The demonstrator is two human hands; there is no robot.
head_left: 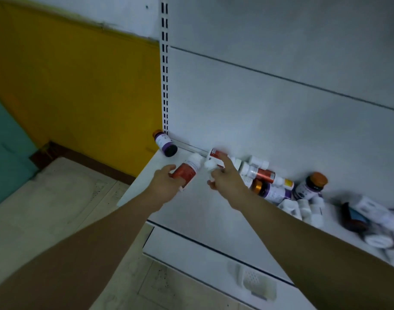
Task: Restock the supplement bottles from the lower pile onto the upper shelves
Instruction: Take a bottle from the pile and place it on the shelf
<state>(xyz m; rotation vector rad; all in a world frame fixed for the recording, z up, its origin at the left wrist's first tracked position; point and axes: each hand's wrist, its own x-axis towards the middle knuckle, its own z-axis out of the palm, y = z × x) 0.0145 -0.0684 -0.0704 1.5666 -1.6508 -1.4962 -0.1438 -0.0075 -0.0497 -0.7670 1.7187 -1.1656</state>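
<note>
Both arms are reaching over the white shelf [146, 182]. The left hand [167, 186] is curling its fingers round a red bottle with a white cap [188, 170]. The right hand [225, 177] is gripping a small white bottle [210, 165], forefinger extended. Beyond, the pile of bottles [278, 186] is lying against the back panel [281, 97], one purple-labelled bottle [165, 143] alone in the corner.

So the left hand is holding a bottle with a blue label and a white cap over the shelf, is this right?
Not quite. In the head view the bottle that the left hand holds has a red label, not a blue one. The rest stands: its cap is white and it is held over the shelf.
</note>
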